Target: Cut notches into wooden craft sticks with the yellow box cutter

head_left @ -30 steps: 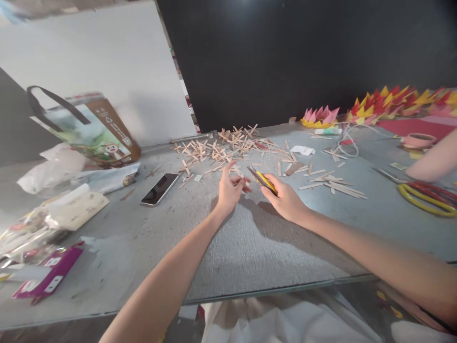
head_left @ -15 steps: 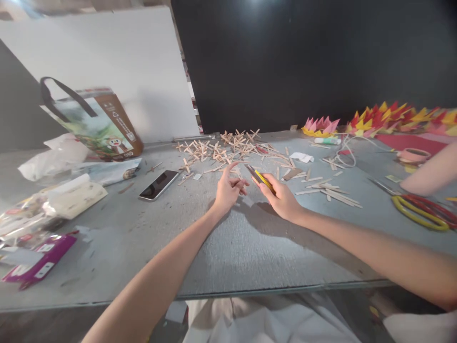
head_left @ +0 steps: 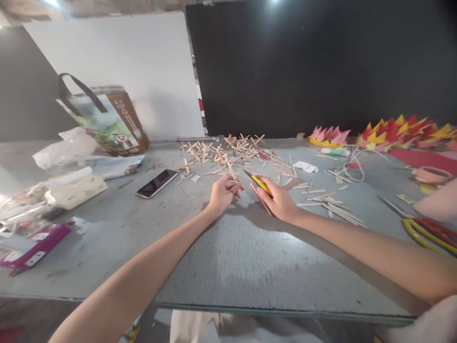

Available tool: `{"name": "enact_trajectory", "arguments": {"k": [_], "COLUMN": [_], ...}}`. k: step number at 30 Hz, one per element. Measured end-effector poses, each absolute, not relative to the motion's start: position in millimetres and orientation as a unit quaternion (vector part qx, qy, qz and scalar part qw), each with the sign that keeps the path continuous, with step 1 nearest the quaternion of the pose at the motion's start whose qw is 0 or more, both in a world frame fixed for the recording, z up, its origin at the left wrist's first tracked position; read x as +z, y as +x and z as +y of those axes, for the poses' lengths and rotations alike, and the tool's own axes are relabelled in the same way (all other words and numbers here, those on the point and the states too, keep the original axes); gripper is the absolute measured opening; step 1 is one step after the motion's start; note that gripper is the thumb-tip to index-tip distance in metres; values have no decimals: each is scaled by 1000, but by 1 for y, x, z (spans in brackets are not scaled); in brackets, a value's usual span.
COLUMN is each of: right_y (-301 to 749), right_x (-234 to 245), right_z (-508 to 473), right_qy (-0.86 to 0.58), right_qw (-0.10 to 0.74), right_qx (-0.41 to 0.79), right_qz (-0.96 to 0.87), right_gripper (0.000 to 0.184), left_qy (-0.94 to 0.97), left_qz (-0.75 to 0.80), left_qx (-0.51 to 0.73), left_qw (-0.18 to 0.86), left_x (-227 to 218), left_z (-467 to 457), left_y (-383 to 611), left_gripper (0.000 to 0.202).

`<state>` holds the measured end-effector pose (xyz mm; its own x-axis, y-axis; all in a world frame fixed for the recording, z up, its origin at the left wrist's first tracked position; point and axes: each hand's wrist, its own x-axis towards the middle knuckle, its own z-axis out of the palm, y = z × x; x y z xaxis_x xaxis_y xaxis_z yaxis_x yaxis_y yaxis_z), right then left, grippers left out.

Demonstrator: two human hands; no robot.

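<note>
My left hand (head_left: 222, 194) is closed, its fingers pinching a small wooden stick piece (head_left: 230, 167) that points up toward the pile. My right hand (head_left: 280, 202) is wrapped round a yellow and black utility knife (head_left: 263, 184), its tip pointing up and left toward the left hand. A thin reddish strip (head_left: 262, 202) shows below the knife against the same hand; whether it is gripped I cannot tell. Beyond both hands lies a heap of crossed wooden sticks (head_left: 209, 153). Loose flat sticks (head_left: 342, 212) lie to the right of my right hand.
Left stand a phone (head_left: 157, 183), a printed bag (head_left: 117, 121) and plastic packages (head_left: 76, 188). Right are folded-paper crowns (head_left: 328, 137), a glue stick (head_left: 334, 152), a white cord (head_left: 364, 174), a tape roll (head_left: 432, 175), scissors (head_left: 421, 233) and another person's arm (head_left: 437, 202).
My left index finger was stretched out; now the fingers are drawn in on a wooden stick piece. The reddish strip now shows under the knife. The view has shifted slightly.
</note>
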<state>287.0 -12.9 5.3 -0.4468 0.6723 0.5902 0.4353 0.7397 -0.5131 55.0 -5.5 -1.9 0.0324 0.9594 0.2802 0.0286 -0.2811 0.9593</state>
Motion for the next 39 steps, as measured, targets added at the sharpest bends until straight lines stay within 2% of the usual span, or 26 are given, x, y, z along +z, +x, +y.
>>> {"name": "enact_trajectory", "arguments": {"k": [4,11,17,23,39], "right_y": [290,290,291,292,293], "right_x": [7,8,2,-1,-2], "right_z": [-2,-4,6,9,10], "right_qy": [-291,-310,-308,-329,-340], "right_qw": [378,341,386,418,414], "right_qx": [48,49,24,16,37], "right_qz": [-877,-886,-869,-847,-844], "right_gripper": [40,38,33,37,35], "left_qy": [577,571,575,597,623], "left_qz": [417,398,387,371,361], "left_qx": [549,556,553,543,525], "left_qw": [438,454,462,460,455], "left_x": [-1,0,-2,3,2], "left_z": [-6,-4,-1,-6,-7], "left_y": [57,61,63,62,62], "left_gripper": [31,31,26,30,40]}}
